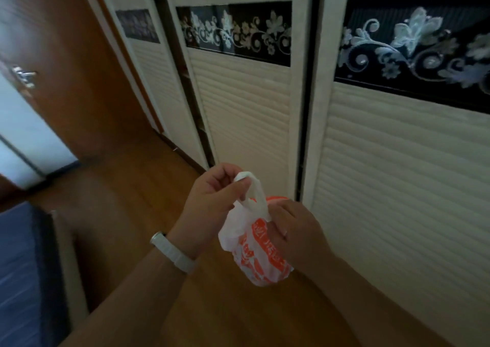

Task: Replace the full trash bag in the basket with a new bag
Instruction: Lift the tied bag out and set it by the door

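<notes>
While we hold the bag (254,256) in the air between both hands, the left hand (212,201) pinches one handle loop (254,187) upward and the right hand (294,230) curls round the bag's neck on the other side; a white wristband (173,252) sits on the left wrist. We judge the bulging bag to be the full one, out of the basket and about to be tied. No basket can be identified, though an orange edge (277,199) shows just behind the bag and we cannot tell what it is. To tie well, we should keep the neck gathered tightly under the right hand, cross the two handles and draw the knot snug without jerking, since thin film may tear or spill. Below lies a wooden floor (132,187); blue-covered furniture (18,267) stands at the left. Farther off, white ribbed wardrobe doors (244,108) with dark floral bands run along the right, and a brown door (66,68) with a metal handle (25,76) stands at far left
</notes>
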A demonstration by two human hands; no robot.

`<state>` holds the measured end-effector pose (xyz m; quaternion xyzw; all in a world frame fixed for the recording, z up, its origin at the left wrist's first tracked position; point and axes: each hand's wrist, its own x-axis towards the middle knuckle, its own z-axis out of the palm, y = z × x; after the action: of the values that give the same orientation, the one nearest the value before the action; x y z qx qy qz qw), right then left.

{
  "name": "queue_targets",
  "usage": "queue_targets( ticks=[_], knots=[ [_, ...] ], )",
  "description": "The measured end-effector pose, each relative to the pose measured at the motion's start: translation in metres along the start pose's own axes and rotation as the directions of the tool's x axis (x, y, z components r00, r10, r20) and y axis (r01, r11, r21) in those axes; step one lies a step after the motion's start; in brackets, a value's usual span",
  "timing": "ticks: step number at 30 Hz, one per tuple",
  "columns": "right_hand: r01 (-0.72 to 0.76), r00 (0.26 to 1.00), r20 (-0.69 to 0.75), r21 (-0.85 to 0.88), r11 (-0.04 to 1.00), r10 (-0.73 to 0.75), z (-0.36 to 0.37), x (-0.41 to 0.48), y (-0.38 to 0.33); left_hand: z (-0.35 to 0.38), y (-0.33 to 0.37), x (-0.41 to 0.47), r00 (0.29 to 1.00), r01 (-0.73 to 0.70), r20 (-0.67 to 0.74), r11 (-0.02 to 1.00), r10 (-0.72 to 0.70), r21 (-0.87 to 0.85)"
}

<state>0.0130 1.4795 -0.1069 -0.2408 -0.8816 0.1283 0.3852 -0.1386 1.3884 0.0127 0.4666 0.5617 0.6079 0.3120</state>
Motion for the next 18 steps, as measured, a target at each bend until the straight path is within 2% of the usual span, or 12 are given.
queue_targets(
  ticks=[9,14,18],
  knots=[
    [0.04,0.983,0.179,0.04,0.998,-0.046,0.109,0.097,-0.005,-0.104,-0.041,0.07,0.985,0.051,-0.163,0.998,-0.057,-0.045],
    [0.031,0.967,0.252,0.074,0.997,-0.049,0.188,0.167,-0.018,-0.191,-0.067,0.119,0.977,0.049,-0.203,0.997,-0.059,-0.057],
    [0.061,0.963,0.261,0.023,0.998,-0.065,0.245,0.23,-0.038,-0.265,-0.079,0.153,0.964,0.07,-0.249,0.993,-0.093,-0.1]
  ],
)
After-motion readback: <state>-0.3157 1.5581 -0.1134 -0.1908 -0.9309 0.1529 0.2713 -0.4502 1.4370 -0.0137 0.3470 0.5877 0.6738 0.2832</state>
